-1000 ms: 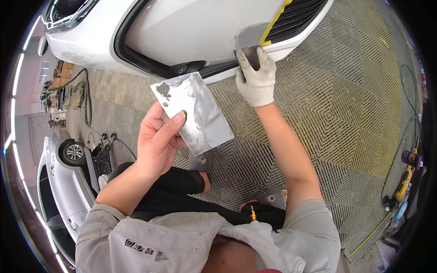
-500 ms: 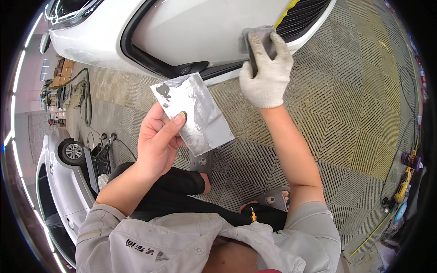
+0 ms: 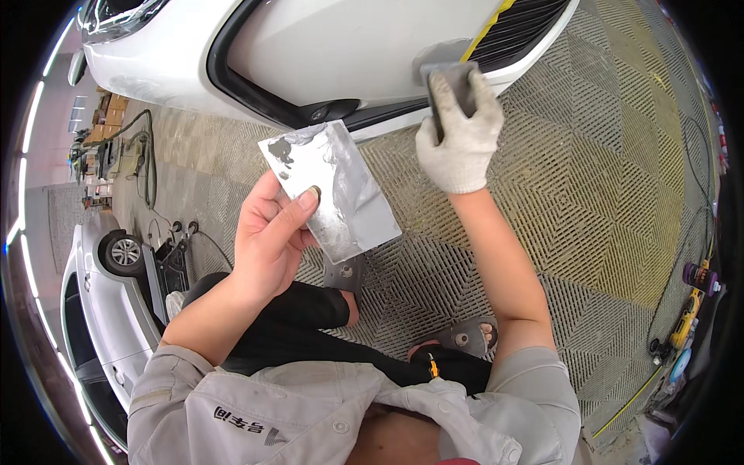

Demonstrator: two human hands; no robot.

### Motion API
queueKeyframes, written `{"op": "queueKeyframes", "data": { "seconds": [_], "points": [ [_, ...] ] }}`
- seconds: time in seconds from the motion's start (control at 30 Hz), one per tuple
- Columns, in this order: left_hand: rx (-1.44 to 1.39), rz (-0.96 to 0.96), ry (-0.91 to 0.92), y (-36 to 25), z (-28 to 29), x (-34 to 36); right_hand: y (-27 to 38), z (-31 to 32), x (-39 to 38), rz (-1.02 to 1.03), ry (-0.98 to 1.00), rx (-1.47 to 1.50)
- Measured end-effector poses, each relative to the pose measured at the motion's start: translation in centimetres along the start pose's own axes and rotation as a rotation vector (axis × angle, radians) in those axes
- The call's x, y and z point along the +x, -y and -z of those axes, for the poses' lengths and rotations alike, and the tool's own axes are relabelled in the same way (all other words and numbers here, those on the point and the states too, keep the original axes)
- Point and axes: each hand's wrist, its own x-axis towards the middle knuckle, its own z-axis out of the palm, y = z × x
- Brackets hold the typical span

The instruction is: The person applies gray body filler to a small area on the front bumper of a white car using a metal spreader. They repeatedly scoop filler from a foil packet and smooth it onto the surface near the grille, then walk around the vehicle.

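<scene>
My left hand, bare, grips a thin rectangular mixing plate by its near-left edge, thumb on top. Grey body filler is smeared over the plate's right part, with darker stains at its far-left corner. A white knitted work glove covers my right hand. Its fingers hold a flat, dark grey putty spreader, seen just below a grey filler patch on the white car bumper. Whether the spreader touches the bumper, I cannot tell.
Yellow masking tape borders the black grille beside the patch. Grated floor tiles lie below, with my sandalled feet near. A silver car stands at left. Cables, a purple-capped can and a yellow tool lie at right.
My right hand has drawn the spreader back toward me and slightly right, uncovering more of the grey patch. The left hand and plate have barely moved.
</scene>
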Motion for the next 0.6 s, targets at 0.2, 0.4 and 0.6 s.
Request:
{"op": "queueKeyframes", "data": {
  "seconds": [0.2, 0.4, 0.6],
  "points": [
    [-0.003, -0.008, -0.001, -0.1, -0.2, 0.1, 0.3, 0.9, 3.3, -0.051, -0.07, 0.032],
    [-0.003, 0.005, 0.019, 0.1, -0.3, 0.2, 0.3, -3.0, -1.7, 0.056, 0.108, -0.038],
    [-0.008, -0.001, -0.003, 0.1, -0.3, 0.0, -1.5, -0.7, -1.9, 0.038, 0.043, -0.013]
  ]
}}
